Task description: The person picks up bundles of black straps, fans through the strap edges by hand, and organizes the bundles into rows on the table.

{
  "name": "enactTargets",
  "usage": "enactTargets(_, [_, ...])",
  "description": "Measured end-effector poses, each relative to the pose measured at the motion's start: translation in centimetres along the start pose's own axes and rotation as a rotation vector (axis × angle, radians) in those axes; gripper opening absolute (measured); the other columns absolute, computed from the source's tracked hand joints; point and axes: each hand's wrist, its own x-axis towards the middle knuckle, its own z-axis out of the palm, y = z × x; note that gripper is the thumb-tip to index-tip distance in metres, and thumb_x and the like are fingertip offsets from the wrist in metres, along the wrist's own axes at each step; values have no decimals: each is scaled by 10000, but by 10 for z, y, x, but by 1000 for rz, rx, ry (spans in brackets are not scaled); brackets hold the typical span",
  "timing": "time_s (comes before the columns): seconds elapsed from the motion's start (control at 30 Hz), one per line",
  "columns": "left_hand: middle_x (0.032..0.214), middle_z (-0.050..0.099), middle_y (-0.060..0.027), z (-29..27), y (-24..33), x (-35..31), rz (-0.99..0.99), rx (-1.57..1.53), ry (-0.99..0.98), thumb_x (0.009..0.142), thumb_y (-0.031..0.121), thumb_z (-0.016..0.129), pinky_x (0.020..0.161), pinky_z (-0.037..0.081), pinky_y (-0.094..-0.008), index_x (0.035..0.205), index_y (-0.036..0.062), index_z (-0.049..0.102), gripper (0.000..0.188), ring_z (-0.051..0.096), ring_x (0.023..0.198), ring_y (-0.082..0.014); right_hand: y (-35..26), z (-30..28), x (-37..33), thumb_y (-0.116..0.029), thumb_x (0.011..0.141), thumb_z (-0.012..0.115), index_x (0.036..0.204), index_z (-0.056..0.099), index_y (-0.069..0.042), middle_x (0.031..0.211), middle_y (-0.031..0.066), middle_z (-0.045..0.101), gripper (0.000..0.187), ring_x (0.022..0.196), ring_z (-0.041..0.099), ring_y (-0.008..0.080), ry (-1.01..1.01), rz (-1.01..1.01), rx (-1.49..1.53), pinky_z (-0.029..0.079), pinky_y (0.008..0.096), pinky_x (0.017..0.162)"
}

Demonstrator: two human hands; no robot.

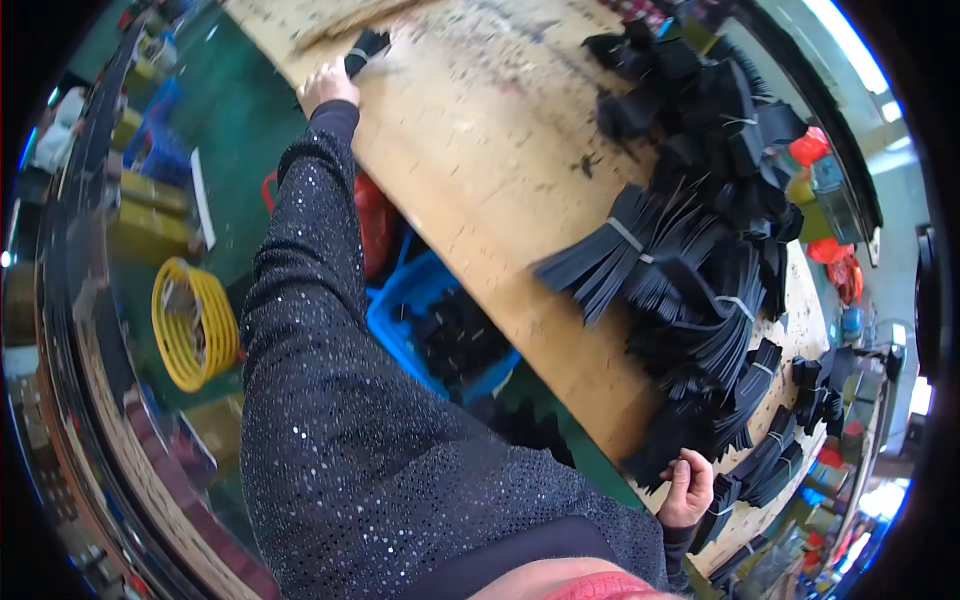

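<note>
My left hand (pixel 330 85) is stretched far out to the table's left edge. Its fingers are closed around a small banded bundle of black strips (pixel 367 50), which sticks out past the knuckles. At the lower right, my right hand (pixel 688 488) hangs by the near table edge with its fingers curled in, and I see nothing in them. Close beside it lies a dark heap of black strips (pixel 665 440). Further up the table, a fanned bundle of black strips (pixel 600 255) is tied with a light band.
The wooden table (pixel 500 200) runs diagonally, with more black bundles (pixel 700 110) piled along its far side. Below its edge stand a blue basket (pixel 395 325) of black pieces and a red container (pixel 372 225). A yellow basket (pixel 190 325) is on the green floor (pixel 240 150).
</note>
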Motion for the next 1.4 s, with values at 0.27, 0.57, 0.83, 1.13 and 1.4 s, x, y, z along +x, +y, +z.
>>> enactTargets(0.27, [849, 625, -186, 2, -190, -195, -51, 57, 305, 784, 248, 533, 700, 492, -452, 941, 25, 590, 279, 609, 784, -361, 14, -46, -55, 37, 857, 515, 1000, 592, 25, 848, 70, 592, 163, 646, 538, 96, 33, -166, -132, 449, 213, 595])
enactTargets(0.57, [893, 656, -211, -74, -362, -640, -971, -288, -448, 800, 323, 590, 767, 479, -369, 966, -51, 632, 411, 627, 852, -331, 116, -175, -137, -94, 819, 637, 1066, 574, 35, 952, 113, 609, 285, 855, 584, 175, 599, -153, -341, 469, 287, 772])
enactTargets(0.83, [914, 637, -185, -177, -257, -636, -498, -299, -791, 806, 289, 570, 772, 454, -384, 1015, -13, 611, 370, 597, 834, -316, 167, -227, -48, -452, 693, 665, 1185, 491, 19, 1141, 231, 558, 703, 1050, 546, 357, 252, -35, -849, 418, 405, 902])
enactTargets(1.13, [1025, 630, -152, -140, -278, -590, -417, -799, -379, 832, 161, 556, 836, 443, -316, 1165, -13, 545, 377, 602, 911, -226, 28, -20, -168, 52, 723, 645, 1241, 374, -38, 1029, 68, 568, 591, 876, 570, 145, -120, -336, 565, 467, 274, 781])
enactTargets(1.4, [1009, 644, -146, -83, -327, -513, -530, -856, -386, 794, 120, 592, 837, 448, -315, 1146, -21, 561, 380, 615, 914, -224, -48, 187, -179, -89, 710, 738, 1219, 463, -16, 1151, 110, 509, 583, 1092, 507, 217, -526, -388, 934, 426, 354, 936])
